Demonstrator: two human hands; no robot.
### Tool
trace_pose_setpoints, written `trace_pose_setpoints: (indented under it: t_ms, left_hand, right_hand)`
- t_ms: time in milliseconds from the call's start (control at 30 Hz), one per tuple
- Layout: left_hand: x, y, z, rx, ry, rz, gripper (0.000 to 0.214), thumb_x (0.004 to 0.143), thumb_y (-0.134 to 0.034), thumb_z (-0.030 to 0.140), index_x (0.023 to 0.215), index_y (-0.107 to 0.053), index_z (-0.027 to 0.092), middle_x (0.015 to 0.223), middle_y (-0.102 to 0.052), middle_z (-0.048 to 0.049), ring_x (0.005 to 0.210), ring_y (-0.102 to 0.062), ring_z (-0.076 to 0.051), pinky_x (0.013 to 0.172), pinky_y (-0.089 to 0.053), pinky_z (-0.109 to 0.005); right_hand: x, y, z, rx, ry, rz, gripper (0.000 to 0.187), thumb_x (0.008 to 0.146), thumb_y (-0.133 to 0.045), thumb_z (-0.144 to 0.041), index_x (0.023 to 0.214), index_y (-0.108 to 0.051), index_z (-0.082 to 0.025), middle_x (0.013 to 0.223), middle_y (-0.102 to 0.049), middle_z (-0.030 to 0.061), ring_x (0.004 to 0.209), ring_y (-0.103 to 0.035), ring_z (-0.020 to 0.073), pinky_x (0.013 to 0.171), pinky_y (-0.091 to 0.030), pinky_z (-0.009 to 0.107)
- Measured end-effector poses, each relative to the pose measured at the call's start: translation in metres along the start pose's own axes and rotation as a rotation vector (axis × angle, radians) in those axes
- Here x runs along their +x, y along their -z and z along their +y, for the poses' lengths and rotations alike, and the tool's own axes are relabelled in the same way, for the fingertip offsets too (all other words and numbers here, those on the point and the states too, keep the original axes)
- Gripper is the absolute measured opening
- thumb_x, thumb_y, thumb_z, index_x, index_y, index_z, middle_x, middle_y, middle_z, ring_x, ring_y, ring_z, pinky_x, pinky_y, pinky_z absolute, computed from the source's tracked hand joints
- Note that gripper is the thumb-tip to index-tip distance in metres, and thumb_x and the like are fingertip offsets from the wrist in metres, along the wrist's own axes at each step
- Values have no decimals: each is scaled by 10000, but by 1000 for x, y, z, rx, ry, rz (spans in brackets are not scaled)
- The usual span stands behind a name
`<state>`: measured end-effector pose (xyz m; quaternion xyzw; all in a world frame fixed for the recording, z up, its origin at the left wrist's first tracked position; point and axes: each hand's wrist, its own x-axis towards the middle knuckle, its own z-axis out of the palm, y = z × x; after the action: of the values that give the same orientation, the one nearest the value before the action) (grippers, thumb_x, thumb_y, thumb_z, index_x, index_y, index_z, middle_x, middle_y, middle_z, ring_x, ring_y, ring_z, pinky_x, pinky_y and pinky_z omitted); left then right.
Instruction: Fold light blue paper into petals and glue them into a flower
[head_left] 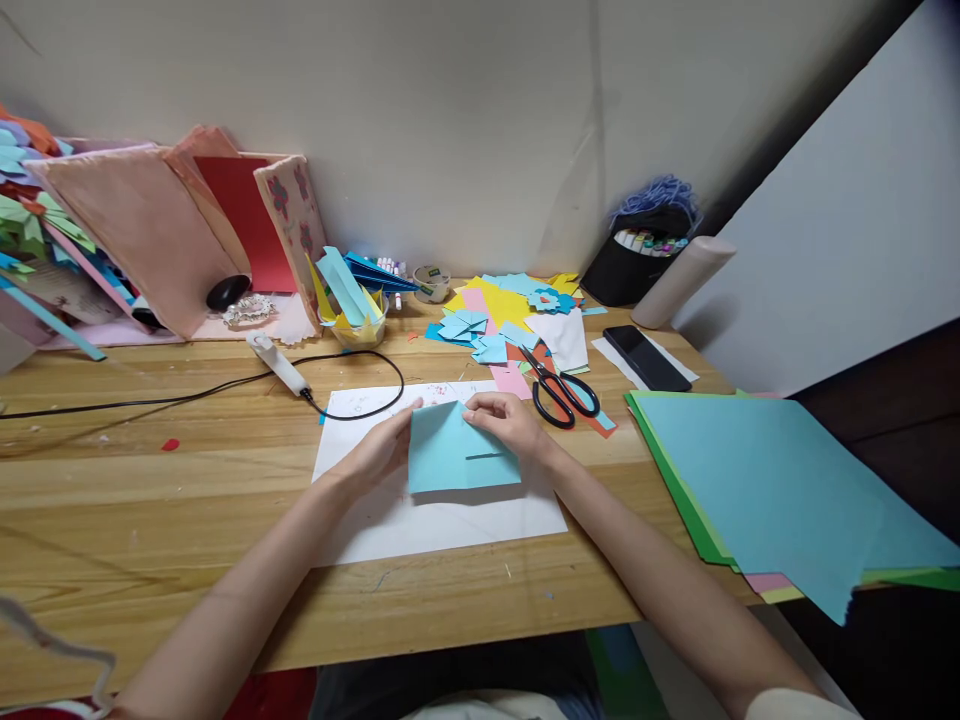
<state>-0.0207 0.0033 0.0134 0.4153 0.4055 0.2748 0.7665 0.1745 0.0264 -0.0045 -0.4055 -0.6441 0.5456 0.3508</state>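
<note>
A light blue piece of paper (450,462) is held up between my hands, over a white sheet (375,535) lying on the wooden table. It has a crease near its top and a narrow dark slit on its right half. My left hand (384,445) grips its left edge, with the fingers partly hidden behind the paper. My right hand (510,422) pinches its upper right edge between thumb and fingers. Black-handled scissors (559,385) lie just beyond my right hand, on top of paper scraps.
Coloured paper scraps (499,300) are heaped near the wall. A black phone (646,358) and a stack of coloured sheets (772,470) lie to the right. On the left, a black cable (217,390) runs to a white device (276,365). A black pen holder (637,255) stands at the back.
</note>
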Motion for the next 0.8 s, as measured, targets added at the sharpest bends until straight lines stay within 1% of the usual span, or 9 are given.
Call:
trace_pose_setpoints:
  t_ms: [67, 200, 300, 400, 467, 567, 700, 800]
  left_hand:
    - [0, 3, 1, -20, 60, -28, 491, 767, -486, 539, 1033, -590, 140, 878, -655, -73, 826, -578, -199, 758, -422, -304]
    - [-1, 4, 1, 10, 69, -109, 362, 743, -559, 484, 787, -599, 127, 710, -587, -30, 649, -509, -120, 632, -395, -242]
    - [-1, 5, 2, 141, 48, -148, 335, 707, -610, 444, 633, -530, 127, 592, -467, 18, 527, -384, -72, 521, -306, -213]
    - [-2, 6, 4, 326, 1, -139, 388, 685, -612, 458, 536, -439, 145, 520, -347, 52, 470, -260, -54, 464, -193, -220]
    - [-2, 6, 4, 434, -29, -100, 423, 667, -610, 482, 506, -398, 153, 498, -307, 61, 460, -228, -53, 455, -149, -231]
    - [-2, 4, 2, 482, -34, -36, 428, 641, -620, 494, 506, -390, 158, 490, -285, 68, 453, -224, -52, 448, -129, -233]
    - [-1, 2, -2, 467, 14, -15, 391, 631, -616, 500, 553, -465, 148, 509, -353, 55, 452, -264, -56, 445, -155, -225]
    - [0, 2, -3, 468, 37, -31, 381, 638, -608, 500, 589, -490, 141, 532, -383, 45, 459, -285, -60, 447, -173, -222]
  right_hand:
    - [-1, -2, 2, -31, 0, -23, 249, 737, -557, -390, 666, -520, -154, 597, -442, -26, 534, -376, 85, 484, -270, 217]
    - [-4, -7, 3, -70, -2, -72, 234, 758, -538, -374, 675, -502, -157, 563, -409, -45, 506, -348, 74, 475, -257, 207]
    - [-6, -11, 3, -114, 3, -97, 221, 771, -524, -363, 696, -511, -156, 558, -411, -47, 510, -348, 74, 476, -256, 202]
    - [-6, -14, 3, -157, 6, -88, 216, 777, -518, -352, 693, -517, -153, 567, -419, -43, 513, -344, 73, 474, -249, 200]
    - [-7, -16, 1, -153, 2, -83, 214, 779, -516, -349, 698, -520, -151, 582, -441, -36, 519, -356, 74, 476, -257, 199]
    - [-8, -19, -1, -135, -7, -68, 221, 781, -515, -358, 692, -505, -155, 559, -425, -40, 507, -351, 73, 465, -250, 198]
    - [-10, -22, -3, -134, -9, -42, 240, 788, -508, -372, 672, -483, -163, 503, -333, -61, 471, -297, 68, 444, -211, 199]
    - [-10, -23, -3, -113, -10, -41, 247, 785, -513, -380, 667, -474, -166, 503, -304, -66, 470, -284, 66, 443, -211, 197]
